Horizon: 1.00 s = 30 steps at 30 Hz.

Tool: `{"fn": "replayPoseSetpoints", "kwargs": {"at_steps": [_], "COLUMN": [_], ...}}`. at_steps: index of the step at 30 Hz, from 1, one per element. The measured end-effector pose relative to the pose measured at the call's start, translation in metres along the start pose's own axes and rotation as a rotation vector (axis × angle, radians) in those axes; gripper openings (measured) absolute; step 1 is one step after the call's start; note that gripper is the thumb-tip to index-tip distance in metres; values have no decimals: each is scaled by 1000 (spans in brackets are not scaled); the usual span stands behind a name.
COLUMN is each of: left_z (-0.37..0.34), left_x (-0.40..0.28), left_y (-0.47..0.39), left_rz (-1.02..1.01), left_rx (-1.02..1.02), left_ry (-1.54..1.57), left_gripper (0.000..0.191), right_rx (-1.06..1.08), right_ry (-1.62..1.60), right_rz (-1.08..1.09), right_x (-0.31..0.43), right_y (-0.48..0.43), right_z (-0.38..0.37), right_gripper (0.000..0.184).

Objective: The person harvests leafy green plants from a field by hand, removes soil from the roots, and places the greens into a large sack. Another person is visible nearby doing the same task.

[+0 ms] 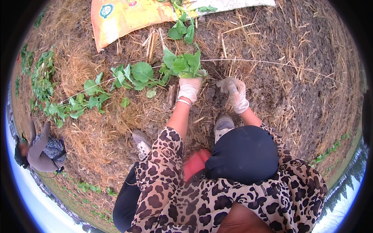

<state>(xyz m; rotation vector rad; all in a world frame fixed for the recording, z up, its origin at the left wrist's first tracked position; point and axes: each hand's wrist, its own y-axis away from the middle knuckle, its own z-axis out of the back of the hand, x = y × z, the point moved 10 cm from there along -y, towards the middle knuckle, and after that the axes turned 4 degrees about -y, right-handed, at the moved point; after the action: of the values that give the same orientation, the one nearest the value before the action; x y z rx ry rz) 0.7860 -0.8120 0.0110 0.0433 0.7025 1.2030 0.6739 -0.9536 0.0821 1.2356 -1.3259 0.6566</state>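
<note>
My left hand (191,87), in a pale, soiled glove, is closed around a bunch of leafy green seedlings (185,64). The leaves point away from me, above a taut pale string (256,60) stretched across the ground. To the right, my gloved right hand (234,92) is low over a dark patch of loose soil (212,94). Its fingers are curled, and whether anything is pinched between them cannot be made out. Left of my left hand, more seedlings (142,72) lie or stand in a row along the string.
An orange and white plastic sack (131,17) lies ahead with seedlings on it. Straw (84,125) litters the soil. My shoes (223,123) are close behind my hands. Another person (46,151) bends at the far left, near a heap of greens (43,75).
</note>
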Motion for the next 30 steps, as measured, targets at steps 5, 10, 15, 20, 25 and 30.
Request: {"fn": "replayPoseSetpoints", "kwargs": {"at_steps": [5, 10, 15, 20, 25, 30], "left_z": [-26, -33, -38, -41, -52, -32], "left_x": [-23, -11, -10, 1, -2, -20], "left_y": [0, -10, -13, -18, -18, -17], "left_rz": [-161, -25, -51, 27, -16, -64], "left_rx": [147, 216, 261, 220, 354, 303], "left_ry": [-208, -196, -224, -106, -203, -197], "left_gripper": [26, 25, 24, 26, 27, 34], "right_rx": [13, -120, -155, 305, 230, 298], "right_ry": [8, -34, 382, 1214, 1217, 1364], "right_rz": [-39, 99, -307, -568, -332, -336], "right_x": [3, 57, 51, -21, -48, -84], "right_y": [-1, -18, -13, -10, -46, -62], "right_z": [-9, -9, 12, 2, -9, -13], "right_gripper": [32, 36, 29, 60, 38, 24]}}
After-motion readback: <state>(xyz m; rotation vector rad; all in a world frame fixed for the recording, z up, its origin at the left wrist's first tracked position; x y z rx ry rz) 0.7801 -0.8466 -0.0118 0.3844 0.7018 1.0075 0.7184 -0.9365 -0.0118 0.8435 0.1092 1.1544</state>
